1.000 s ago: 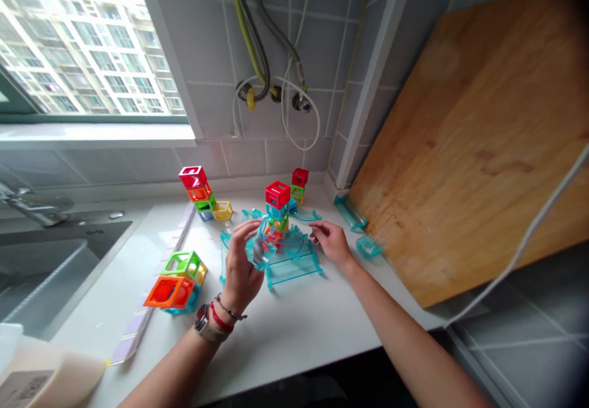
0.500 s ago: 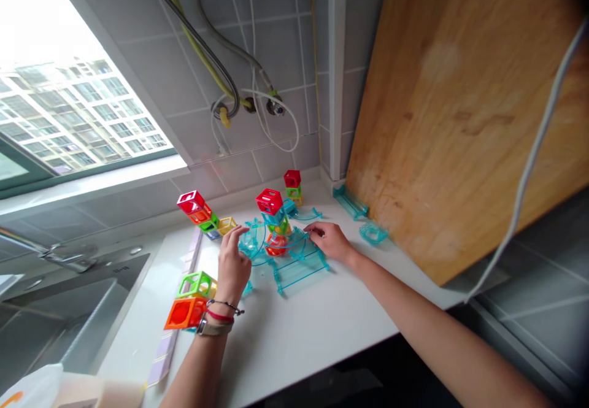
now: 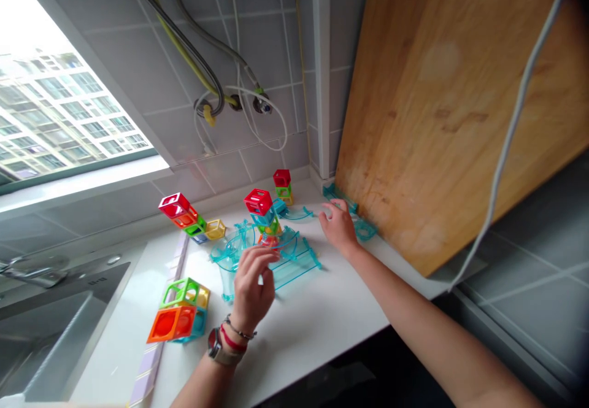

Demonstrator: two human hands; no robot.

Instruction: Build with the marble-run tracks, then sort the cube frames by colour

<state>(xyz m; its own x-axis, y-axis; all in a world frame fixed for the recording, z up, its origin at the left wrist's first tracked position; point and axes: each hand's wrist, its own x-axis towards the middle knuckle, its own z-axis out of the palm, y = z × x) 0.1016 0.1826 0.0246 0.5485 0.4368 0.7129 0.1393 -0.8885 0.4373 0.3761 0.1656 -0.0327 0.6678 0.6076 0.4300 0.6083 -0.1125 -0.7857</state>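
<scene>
On the white counter [image 3: 304,316] stands a clear turquoise marble-run track [image 3: 294,257] around a stack of coloured cubes topped by a red cube [image 3: 258,201]. My left hand [image 3: 252,288] hovers just in front of the track, fingers curled loosely with nothing visible in them. My right hand [image 3: 337,226] reaches to the back right, fingers spread, next to a long turquoise piece [image 3: 339,197] and a small turquoise piece [image 3: 366,230] at the foot of the wooden board [image 3: 442,113].
A second cube stack [image 3: 183,213] leans at the back left, and another small stack [image 3: 282,185] stands by the wall. An orange and green cube pair [image 3: 180,313] sits near a lilac strip [image 3: 159,346]. A sink [image 3: 50,328] lies to the left.
My right hand has left the track and moved right toward the turquoise pieces by the board. My left hand has drawn back from the track toward me. The view has swung left.
</scene>
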